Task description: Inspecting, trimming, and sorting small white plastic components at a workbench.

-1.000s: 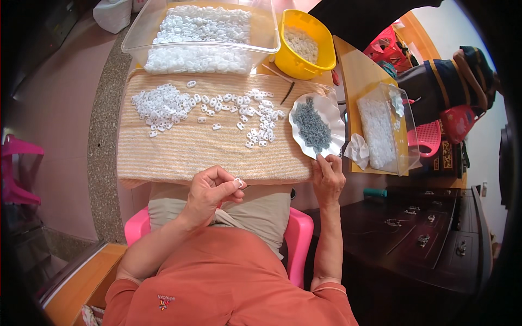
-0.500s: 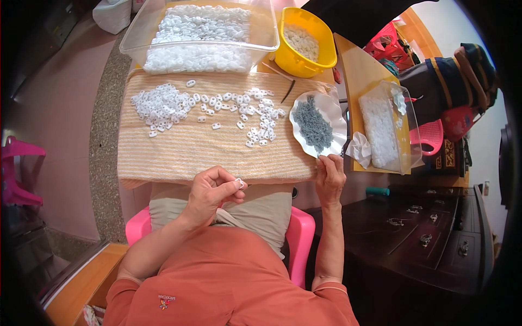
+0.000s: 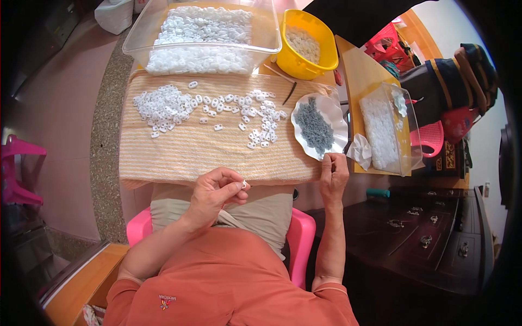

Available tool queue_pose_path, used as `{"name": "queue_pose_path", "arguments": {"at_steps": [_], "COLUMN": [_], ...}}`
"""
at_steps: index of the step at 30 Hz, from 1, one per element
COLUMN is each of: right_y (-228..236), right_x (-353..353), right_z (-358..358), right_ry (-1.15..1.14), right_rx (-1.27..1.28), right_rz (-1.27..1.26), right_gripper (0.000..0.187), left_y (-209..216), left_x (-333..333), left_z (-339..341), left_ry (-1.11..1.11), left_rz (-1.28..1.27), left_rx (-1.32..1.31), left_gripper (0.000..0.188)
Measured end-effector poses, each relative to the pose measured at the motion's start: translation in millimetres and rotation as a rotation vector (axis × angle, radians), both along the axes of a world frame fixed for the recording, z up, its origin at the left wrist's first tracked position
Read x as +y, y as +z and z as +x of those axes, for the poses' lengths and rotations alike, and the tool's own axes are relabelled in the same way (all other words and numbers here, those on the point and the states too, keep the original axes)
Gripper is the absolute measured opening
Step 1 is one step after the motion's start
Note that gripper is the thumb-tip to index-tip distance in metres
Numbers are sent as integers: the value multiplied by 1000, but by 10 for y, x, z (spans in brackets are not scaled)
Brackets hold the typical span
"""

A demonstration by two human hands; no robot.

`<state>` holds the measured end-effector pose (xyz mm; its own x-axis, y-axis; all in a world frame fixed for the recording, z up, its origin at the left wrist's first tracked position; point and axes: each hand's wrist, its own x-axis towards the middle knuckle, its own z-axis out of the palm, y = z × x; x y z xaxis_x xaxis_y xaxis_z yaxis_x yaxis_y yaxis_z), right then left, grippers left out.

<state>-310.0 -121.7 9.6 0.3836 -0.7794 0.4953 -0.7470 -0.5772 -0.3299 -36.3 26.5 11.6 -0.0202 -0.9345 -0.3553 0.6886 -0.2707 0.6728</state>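
Note:
My left hand (image 3: 217, 193) is closed, pinching a small white two-holed plastic piece (image 3: 244, 185) between thumb and fingertips, just off the cloth's front edge. At the near rim of a white wavy-edged plate (image 3: 338, 122), my right hand (image 3: 334, 176) has its fingertips pressed together; whatever they hold is too small to make out. Small grey-blue pieces (image 3: 314, 127) lie heaped on that plate. On the striped cloth (image 3: 190, 157) sits a pile of white two-holed pieces (image 3: 163, 106), and more of the same lie scattered toward the plate.
Behind the cloth stand a clear bin (image 3: 266, 46) full of white pieces and a yellow tub (image 3: 310, 68) with off-white ones. A thin dark-tipped stick (image 3: 289, 92) lies near the plate. Right of it are crumpled white paper (image 3: 359, 151) and another clear bin (image 3: 410, 136).
My right hand's fingertips have drawn together and shifted slightly right along the plate's near rim. My left hand stays nearly in place, still pinching the white piece.

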Motion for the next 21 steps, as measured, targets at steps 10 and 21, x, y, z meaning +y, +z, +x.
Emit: {"name": "queue_pose_path", "arguments": {"at_steps": [10, 21], "right_y": [89, 358], "right_x": [483, 826], "right_z": [436, 971], "right_ry": [88, 337], "right_rx": [-628, -590], "right_rz": [740, 1119], "right_gripper": [17, 13], "left_y": [-79, 2], "left_x": [24, 31], "left_z": [-88, -65], "left_ry": [-73, -92], "left_rz": [-87, -203], "left_rx": [-176, -414], "left_gripper": [18, 21]}}
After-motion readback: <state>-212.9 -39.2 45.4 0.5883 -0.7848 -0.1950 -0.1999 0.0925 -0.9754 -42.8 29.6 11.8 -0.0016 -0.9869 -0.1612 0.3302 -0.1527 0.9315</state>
